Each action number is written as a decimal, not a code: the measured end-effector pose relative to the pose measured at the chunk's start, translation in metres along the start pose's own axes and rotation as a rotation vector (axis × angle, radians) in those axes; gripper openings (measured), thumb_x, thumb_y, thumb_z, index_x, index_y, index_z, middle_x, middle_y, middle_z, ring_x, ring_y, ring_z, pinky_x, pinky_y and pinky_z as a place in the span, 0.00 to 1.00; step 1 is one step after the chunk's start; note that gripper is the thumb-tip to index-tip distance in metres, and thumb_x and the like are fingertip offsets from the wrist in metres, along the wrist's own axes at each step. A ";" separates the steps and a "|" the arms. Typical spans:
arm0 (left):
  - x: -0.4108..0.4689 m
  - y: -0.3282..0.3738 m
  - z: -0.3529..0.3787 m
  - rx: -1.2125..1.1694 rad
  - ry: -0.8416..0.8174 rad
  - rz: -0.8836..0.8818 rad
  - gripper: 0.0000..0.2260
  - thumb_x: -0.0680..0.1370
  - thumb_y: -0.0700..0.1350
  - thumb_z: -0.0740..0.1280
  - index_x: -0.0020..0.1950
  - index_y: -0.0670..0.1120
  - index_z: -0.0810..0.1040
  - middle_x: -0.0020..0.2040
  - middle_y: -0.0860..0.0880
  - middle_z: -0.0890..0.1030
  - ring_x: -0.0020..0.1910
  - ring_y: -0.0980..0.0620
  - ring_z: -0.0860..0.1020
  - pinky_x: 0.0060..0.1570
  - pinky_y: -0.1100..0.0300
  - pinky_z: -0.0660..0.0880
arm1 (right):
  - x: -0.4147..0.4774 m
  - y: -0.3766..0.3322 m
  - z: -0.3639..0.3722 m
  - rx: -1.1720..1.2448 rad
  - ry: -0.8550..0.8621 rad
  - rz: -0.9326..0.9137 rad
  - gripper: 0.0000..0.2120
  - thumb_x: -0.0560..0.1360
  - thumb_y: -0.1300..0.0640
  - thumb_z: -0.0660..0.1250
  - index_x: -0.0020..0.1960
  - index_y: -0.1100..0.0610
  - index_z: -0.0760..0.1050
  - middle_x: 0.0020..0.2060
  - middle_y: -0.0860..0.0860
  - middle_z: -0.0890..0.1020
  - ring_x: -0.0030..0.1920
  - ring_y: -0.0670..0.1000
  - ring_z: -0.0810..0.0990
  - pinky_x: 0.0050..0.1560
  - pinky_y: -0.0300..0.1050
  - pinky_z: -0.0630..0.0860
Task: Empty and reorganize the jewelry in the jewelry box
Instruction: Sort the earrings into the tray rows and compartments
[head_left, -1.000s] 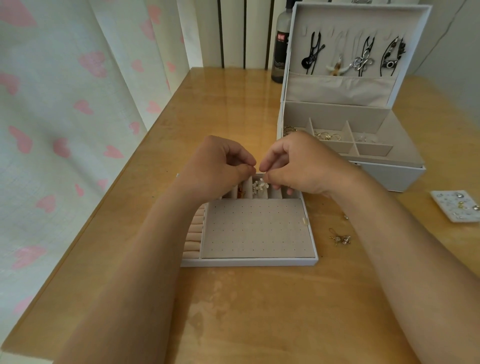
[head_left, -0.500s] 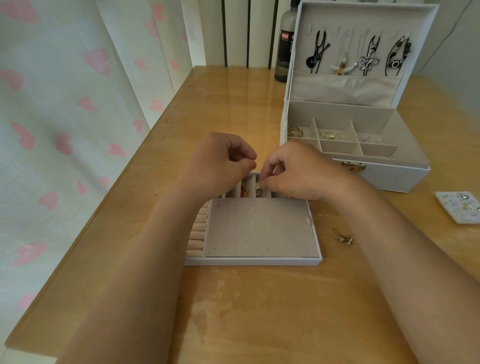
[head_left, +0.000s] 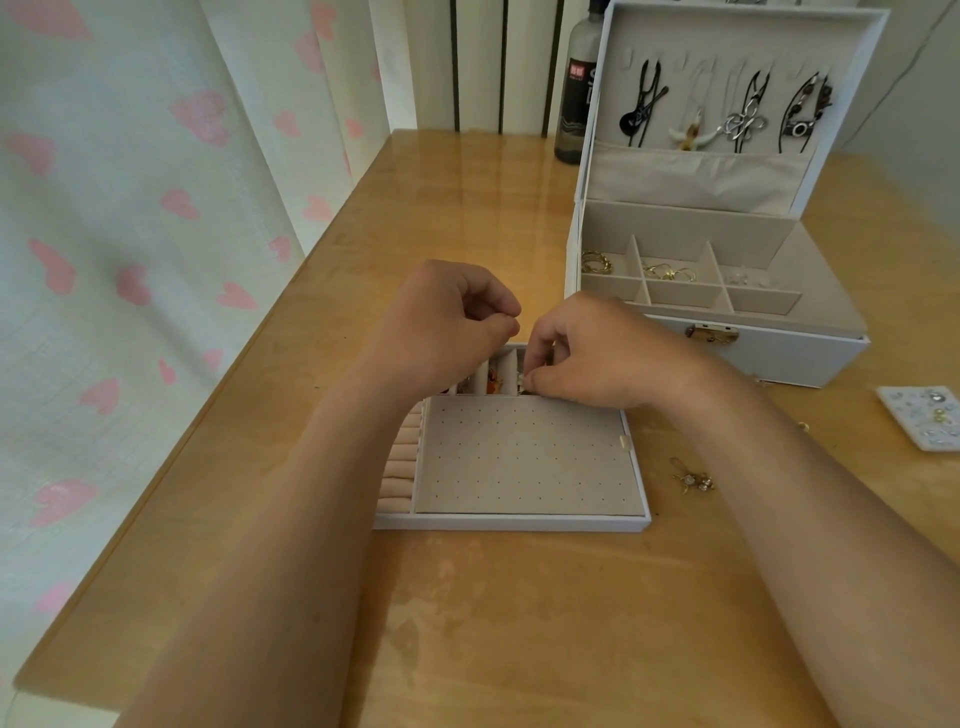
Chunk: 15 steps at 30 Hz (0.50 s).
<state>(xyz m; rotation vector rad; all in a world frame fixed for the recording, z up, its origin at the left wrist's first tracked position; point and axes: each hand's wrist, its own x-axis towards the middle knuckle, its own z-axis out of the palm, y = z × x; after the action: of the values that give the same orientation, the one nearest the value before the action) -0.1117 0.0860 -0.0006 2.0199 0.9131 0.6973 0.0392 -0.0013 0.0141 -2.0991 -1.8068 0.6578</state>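
Jewelry box (head_left: 779, 358) stands open at the far right of the wooden table (head_left: 519, 623), its lid upright with four necklaces (head_left: 727, 111) hanging inside and gold pieces lying in two of its rear compartments. Its lift-out tray (head_left: 511, 524) sits apart from it, in front of the person, the perforated pad bare and small coloured items in the narrow slots along the far edge. Both hands work over those slots. The left hand (head_left: 441, 322) is curled, thumb and forefinger tips pressed together; whether they hold anything cannot be told. The right hand (head_left: 602, 353) is curled too, its thumb and forefinger pinching a small pale piece (head_left: 527, 383) just above the far slots. A pair of gold earrings (head_left: 693, 480) lies loose on the table just right of the tray.

The pinch is by fingertips alone on something tiny, so a slip would probably drop it among the crowded slots, where it could tangle with its neighbours, or send it skittering over the glossy tabletop. The right forearm also passes just beside the loose earrings; drawn back low, it could sweep them toward the edge.
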 end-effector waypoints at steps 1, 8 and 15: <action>0.000 0.000 0.000 -0.003 0.000 -0.001 0.05 0.75 0.39 0.72 0.44 0.49 0.84 0.41 0.48 0.85 0.42 0.51 0.84 0.41 0.60 0.80 | 0.000 -0.001 0.001 -0.005 0.000 0.006 0.02 0.74 0.56 0.72 0.44 0.51 0.84 0.31 0.43 0.75 0.33 0.42 0.73 0.32 0.38 0.67; 0.000 0.001 0.000 -0.014 0.001 0.005 0.05 0.75 0.38 0.72 0.45 0.49 0.84 0.42 0.47 0.85 0.43 0.51 0.84 0.47 0.56 0.81 | 0.004 -0.004 0.005 -0.011 0.009 0.084 0.01 0.71 0.57 0.73 0.40 0.52 0.83 0.35 0.48 0.82 0.38 0.48 0.80 0.37 0.42 0.77; -0.001 0.000 0.000 -0.005 0.009 0.009 0.06 0.75 0.38 0.72 0.45 0.48 0.84 0.41 0.47 0.85 0.42 0.50 0.84 0.47 0.55 0.82 | 0.003 -0.005 0.005 -0.015 -0.004 0.084 0.01 0.71 0.57 0.72 0.43 0.53 0.83 0.35 0.49 0.81 0.37 0.48 0.80 0.35 0.41 0.74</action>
<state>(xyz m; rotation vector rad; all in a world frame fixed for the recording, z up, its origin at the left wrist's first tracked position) -0.1120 0.0852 -0.0004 2.0188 0.9070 0.7134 0.0326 0.0025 0.0121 -2.1945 -1.7388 0.6715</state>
